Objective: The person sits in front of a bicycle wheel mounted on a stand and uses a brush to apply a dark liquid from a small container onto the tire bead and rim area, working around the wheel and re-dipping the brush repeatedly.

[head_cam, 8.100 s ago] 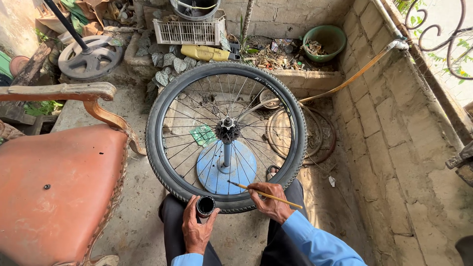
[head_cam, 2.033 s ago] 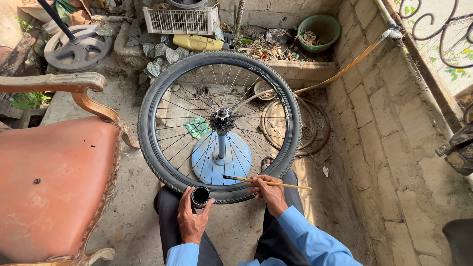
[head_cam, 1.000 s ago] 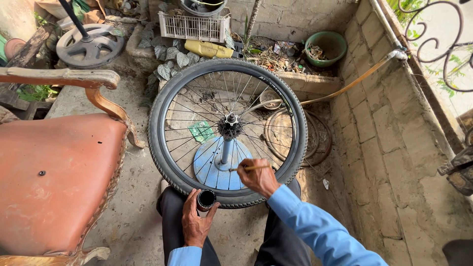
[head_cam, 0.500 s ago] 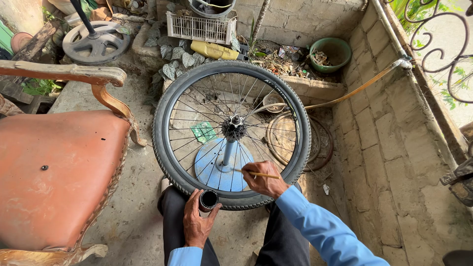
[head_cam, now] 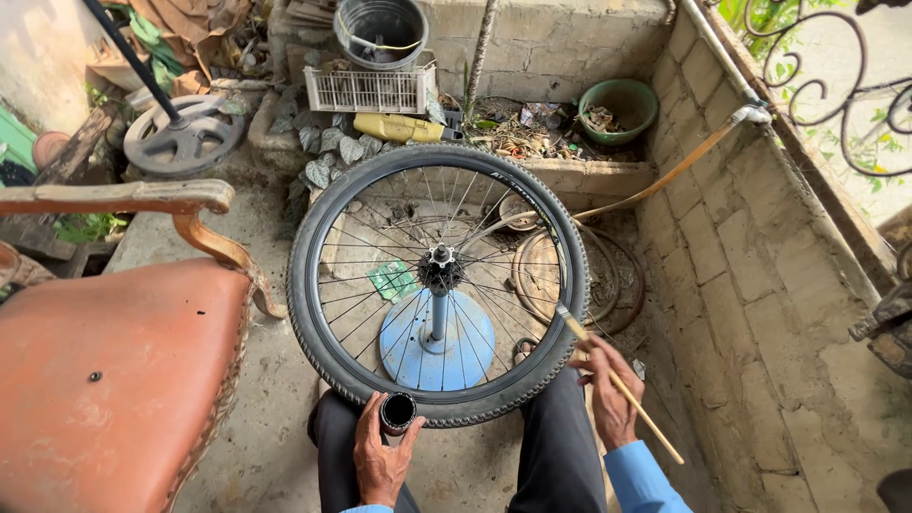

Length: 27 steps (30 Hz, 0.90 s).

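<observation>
right hand [head_cam: 608, 394] grips thin wooden-handled brush [head_cam: 617, 382], tip on spoked black-tyred bicycle wheel [head_cam: 439, 282] rim at 4 o'clock | left hand [head_cam: 380, 458] holds small black cylindrical tin [head_cam: 397, 411] at wheel's 6 o'clock

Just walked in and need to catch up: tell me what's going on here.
A seated person works on a bicycle wheel lying flat on a blue stand between the knees. The right hand holds a thin brush with its tip at the wheel's right rim. The left hand holds a small dark open container next to the tyre's near edge. An orange chair stands to the left.
</observation>
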Motion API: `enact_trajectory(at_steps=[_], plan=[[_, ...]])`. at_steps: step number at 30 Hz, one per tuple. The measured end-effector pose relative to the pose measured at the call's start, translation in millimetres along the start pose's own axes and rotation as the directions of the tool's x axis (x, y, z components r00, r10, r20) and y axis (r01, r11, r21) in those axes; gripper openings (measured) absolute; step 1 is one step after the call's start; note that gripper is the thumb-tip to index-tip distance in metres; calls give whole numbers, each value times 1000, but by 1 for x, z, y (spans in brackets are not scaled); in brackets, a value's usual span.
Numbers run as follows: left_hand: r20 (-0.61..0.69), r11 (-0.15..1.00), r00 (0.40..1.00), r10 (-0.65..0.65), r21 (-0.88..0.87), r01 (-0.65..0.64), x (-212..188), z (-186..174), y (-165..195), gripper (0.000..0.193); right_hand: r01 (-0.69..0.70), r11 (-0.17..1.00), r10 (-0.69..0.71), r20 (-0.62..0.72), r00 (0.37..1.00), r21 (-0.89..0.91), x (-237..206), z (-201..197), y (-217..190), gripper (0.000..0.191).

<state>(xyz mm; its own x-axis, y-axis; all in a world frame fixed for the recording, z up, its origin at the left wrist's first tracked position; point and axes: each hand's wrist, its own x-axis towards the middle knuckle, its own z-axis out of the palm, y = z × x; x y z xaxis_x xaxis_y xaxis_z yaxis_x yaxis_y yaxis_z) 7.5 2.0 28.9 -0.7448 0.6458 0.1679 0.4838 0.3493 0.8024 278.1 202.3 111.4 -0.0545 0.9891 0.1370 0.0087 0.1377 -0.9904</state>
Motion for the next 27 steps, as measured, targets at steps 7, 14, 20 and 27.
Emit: enact_trajectory(at_steps=[7,14,20,27], plan=[[-25,999,1000,-2,32,2,8,-5,13,78,-13,960,-57,-239,969,-279,68,4,1,38],[-34,999,999,35,22,-34,18,-11,20,80,-337,872,244,-280,928,-357,102,34,-16,41],[-21,993,998,65,96,-62,18,-13,21,81,-257,916,168,-288,943,-307,100,32,-11,42],[3,981,995,102,167,-101,15,-10,11,80,-330,936,304,-195,932,-118,77,21,-2,46]])
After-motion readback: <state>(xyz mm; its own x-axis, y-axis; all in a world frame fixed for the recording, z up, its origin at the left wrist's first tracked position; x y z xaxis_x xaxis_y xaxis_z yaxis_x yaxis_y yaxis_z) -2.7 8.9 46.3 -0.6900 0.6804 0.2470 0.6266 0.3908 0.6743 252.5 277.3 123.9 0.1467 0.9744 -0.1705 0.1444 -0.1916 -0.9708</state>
